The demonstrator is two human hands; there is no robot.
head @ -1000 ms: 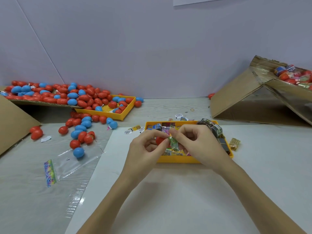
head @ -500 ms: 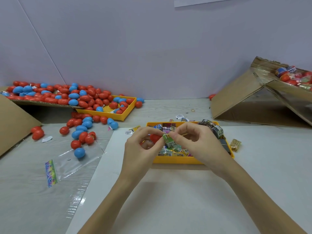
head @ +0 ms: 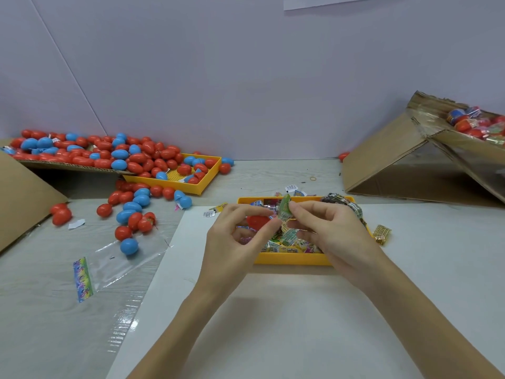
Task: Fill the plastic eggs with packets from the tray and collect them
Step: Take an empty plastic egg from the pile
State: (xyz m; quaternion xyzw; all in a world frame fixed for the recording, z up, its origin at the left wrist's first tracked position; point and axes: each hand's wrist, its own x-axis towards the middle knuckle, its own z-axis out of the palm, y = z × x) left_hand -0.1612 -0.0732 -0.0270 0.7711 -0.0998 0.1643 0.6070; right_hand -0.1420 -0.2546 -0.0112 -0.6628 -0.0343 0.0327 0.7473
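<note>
Hands: both raised over the packet tray (head: 292, 259), close together, fingertips nearly meeting.
Left hand (head: 235, 242): its grip is curled round a red egg half (head: 257, 221), thumb and forefinger pinching at its right edge.
Right hand (head: 332, 231): its grip pinches a green packet (head: 284, 212) between thumb and forefinger, just above and right of the egg half; the packet stands roughly upright.
Packet tray: yellow, on a white sheet (head: 273, 324) on the table (head: 41, 310), holding a heap of mixed packets (head: 287, 239); part of it is hidden by the hands.
Stray packets: a gold one (head: 381, 234) just right of the tray, a few small ones near its far-left corner and behind it.
Egg tray (head: 203, 184): yellow, far left, holding red and blue eggs (head: 188, 168).
Egg pile (head: 90, 151): red and blue, spread on a cardboard flap (head: 68, 166) at far left and spilling into the egg tray.
Loose eggs (head: 134, 212): red and blue, scattered on the table in front of the egg tray.
Plastic bag (head: 109, 266): clear, with a colourful strip, flat on the table left of the sheet; one blue egg (head: 129, 246) lies at its top edge.
Box (head: 426, 160): cardboard, tilted, at far right, with colourful eggs (head: 475, 123) showing in its opening.
</note>
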